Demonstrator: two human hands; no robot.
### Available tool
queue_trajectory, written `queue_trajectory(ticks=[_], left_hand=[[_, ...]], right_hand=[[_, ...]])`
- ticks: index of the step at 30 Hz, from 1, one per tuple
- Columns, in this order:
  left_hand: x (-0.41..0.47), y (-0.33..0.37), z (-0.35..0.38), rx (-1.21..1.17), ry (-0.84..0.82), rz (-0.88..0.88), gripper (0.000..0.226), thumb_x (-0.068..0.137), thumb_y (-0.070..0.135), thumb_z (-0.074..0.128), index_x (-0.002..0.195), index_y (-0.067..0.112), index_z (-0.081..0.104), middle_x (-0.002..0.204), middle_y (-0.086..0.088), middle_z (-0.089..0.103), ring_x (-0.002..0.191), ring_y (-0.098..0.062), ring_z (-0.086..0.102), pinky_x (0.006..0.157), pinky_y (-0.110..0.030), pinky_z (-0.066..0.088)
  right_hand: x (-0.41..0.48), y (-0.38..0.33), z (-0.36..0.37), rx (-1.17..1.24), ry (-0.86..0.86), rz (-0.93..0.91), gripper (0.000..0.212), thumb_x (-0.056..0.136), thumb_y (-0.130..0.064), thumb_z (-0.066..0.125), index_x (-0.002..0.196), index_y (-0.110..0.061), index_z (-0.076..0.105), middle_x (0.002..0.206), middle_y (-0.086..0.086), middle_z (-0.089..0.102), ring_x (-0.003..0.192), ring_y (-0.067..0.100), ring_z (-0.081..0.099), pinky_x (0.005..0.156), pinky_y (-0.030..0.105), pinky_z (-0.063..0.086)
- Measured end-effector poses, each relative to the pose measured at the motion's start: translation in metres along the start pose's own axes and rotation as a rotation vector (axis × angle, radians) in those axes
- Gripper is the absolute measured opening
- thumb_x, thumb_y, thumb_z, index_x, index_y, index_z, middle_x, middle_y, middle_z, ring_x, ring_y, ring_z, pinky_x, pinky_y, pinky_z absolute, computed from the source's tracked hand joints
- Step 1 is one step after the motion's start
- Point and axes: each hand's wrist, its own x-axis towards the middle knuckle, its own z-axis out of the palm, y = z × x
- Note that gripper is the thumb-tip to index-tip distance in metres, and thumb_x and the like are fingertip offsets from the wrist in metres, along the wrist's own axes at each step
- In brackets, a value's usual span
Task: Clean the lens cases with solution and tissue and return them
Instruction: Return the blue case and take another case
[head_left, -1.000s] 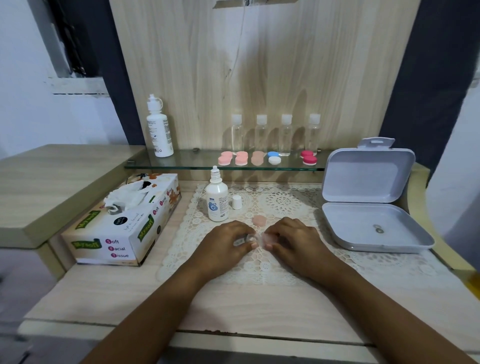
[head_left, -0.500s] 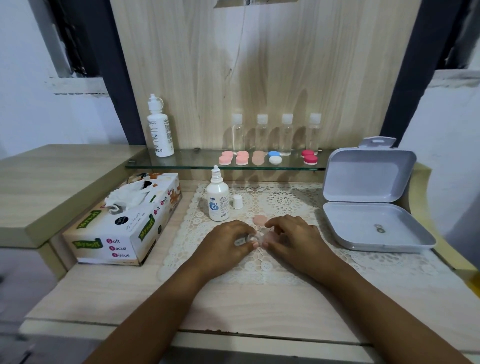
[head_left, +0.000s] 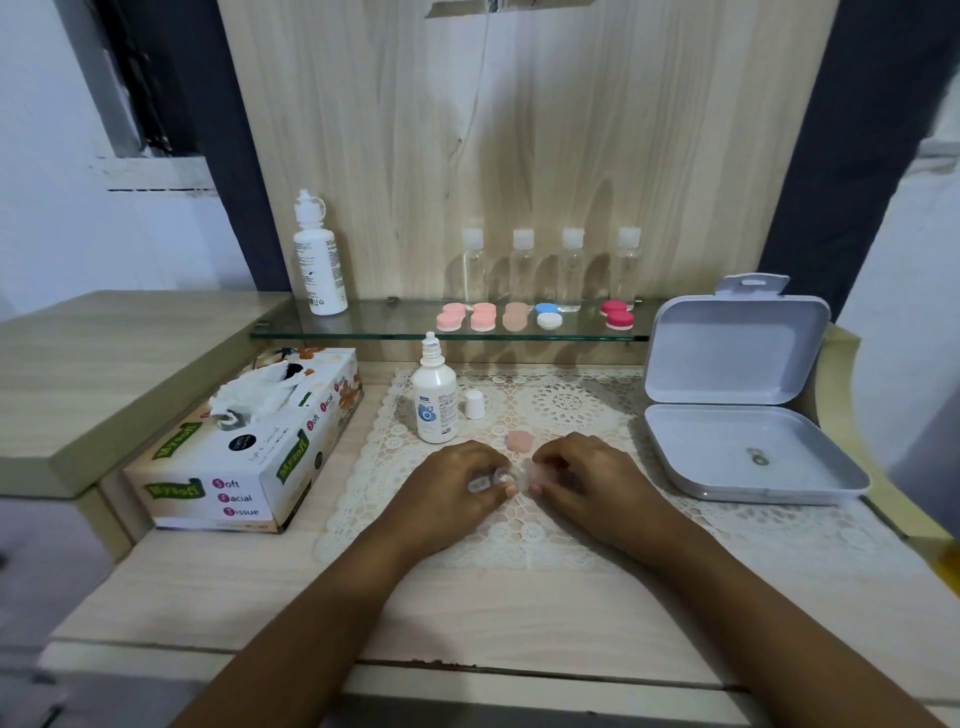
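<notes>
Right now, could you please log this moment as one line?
left hand: holding clear lens case | right hand: working its other end | peach cap: off, on doily | solution bottle: uncapped

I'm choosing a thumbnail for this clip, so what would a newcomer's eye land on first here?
First, the left hand and right hand meeting at the middle of the lace mat, fingers closed on a small clear lens case, with a loose peach cap just behind them. Next, the colourful lens cases lined along the glass shelf, and the open grey box at right.
</notes>
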Motion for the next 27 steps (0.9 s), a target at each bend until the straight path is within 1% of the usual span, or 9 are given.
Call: queue_trajectory(ticks=[3,7,11,14,18,20,22,24,27], left_hand=[[0.0001,0.0005,-0.0002,0.002,-0.001,0.001,0.023,0.086,0.029,0.065,0.106,0.017,0.068,0.107,0.009,0.065,0.097,-0.003,0.056,0.085,-0.02,0.044],[-0.0002,0.0012,-0.0008,-0.001,-0.005,0.003,0.023,0.086,0.029,0.065,0.106,0.017,0.068,0.107,0.009,0.064,0.097,-0.003,0.056,0.086,-0.021,0.044],[-0.0001,0.0006,-0.0007,0.001,-0.008,0.006,0.024,0.086,0.029,0.064,0.106,0.017,0.068,0.107,0.009,0.064,0.097,-0.003,0.056,0.085,-0.019,0.044],[0.0003,0.0,-0.0003,-0.001,-0.002,0.011,0.024,0.086,0.029,0.065,0.107,0.017,0.068,0.107,0.009,0.064,0.095,0.0,0.054,0.082,-0.011,0.04],[0.0001,0.0003,-0.0007,0.002,-0.01,0.013,0.022,0.086,0.028,0.064,0.105,0.017,0.068,0.105,0.008,0.064,0.094,-0.003,0.055,0.082,-0.015,0.041],[0.0,0.0002,-0.0009,0.006,-0.015,0.011,0.022,0.087,0.029,0.064,0.105,0.017,0.068,0.106,0.008,0.064,0.095,-0.003,0.056,0.083,-0.018,0.043],[0.0,0.0,-0.0008,0.009,-0.016,0.011,0.023,0.087,0.03,0.063,0.106,0.018,0.068,0.107,0.008,0.064,0.096,-0.003,0.055,0.084,-0.018,0.043],[0.0002,-0.0002,-0.0006,0.012,-0.013,0.012,0.023,0.087,0.03,0.063,0.106,0.018,0.068,0.107,0.009,0.064,0.096,-0.003,0.055,0.083,-0.016,0.042],[0.0003,-0.0006,-0.0002,0.016,-0.007,0.016,0.024,0.087,0.029,0.064,0.107,0.017,0.067,0.108,0.008,0.064,0.096,-0.002,0.054,0.081,-0.013,0.04]], right_hand=[[-0.0028,-0.0009,-0.0003,0.038,-0.026,-0.026,0.029,0.085,-0.035,0.055,0.111,-0.025,0.062,0.109,-0.01,0.061,0.104,0.01,0.053,0.092,0.043,0.043],[-0.004,-0.003,-0.0007,-0.007,-0.048,-0.022,0.047,0.077,-0.046,0.05,0.121,-0.028,0.055,0.116,-0.011,0.053,0.108,0.008,0.05,0.095,0.039,0.041],[-0.002,-0.0014,-0.0001,0.006,-0.01,-0.004,0.035,0.083,-0.04,0.063,0.114,-0.027,0.055,0.102,-0.014,0.048,0.096,0.004,0.047,0.093,0.038,0.041],[-0.003,-0.0011,0.0001,0.018,-0.033,-0.033,0.031,0.084,-0.033,0.057,0.114,-0.027,0.056,0.111,-0.013,0.054,0.104,0.007,0.049,0.093,0.043,0.042],[-0.0058,-0.0015,0.0007,0.062,-0.036,-0.048,0.056,0.074,-0.044,0.046,0.129,-0.034,0.047,0.124,-0.012,0.049,0.116,0.007,0.048,0.098,0.043,0.04],[-0.0051,-0.0015,0.0009,0.054,-0.009,-0.025,0.057,0.076,-0.05,0.055,0.129,-0.032,0.046,0.118,-0.009,0.049,0.11,0.008,0.049,0.096,0.04,0.042],[-0.0031,-0.0008,0.001,0.023,0.009,-0.008,0.048,0.081,-0.043,0.063,0.125,-0.03,0.049,0.103,-0.01,0.049,0.099,0.009,0.049,0.092,0.04,0.043],[-0.0027,-0.0004,0.0006,0.012,-0.003,-0.006,0.04,0.084,-0.038,0.061,0.122,-0.03,0.05,0.095,-0.013,0.048,0.094,0.007,0.046,0.091,0.04,0.042],[-0.0051,-0.0011,-0.0003,0.05,-0.027,-0.037,0.044,0.081,-0.035,0.052,0.125,-0.034,0.048,0.099,-0.018,0.05,0.1,0.004,0.046,0.094,0.041,0.041]])
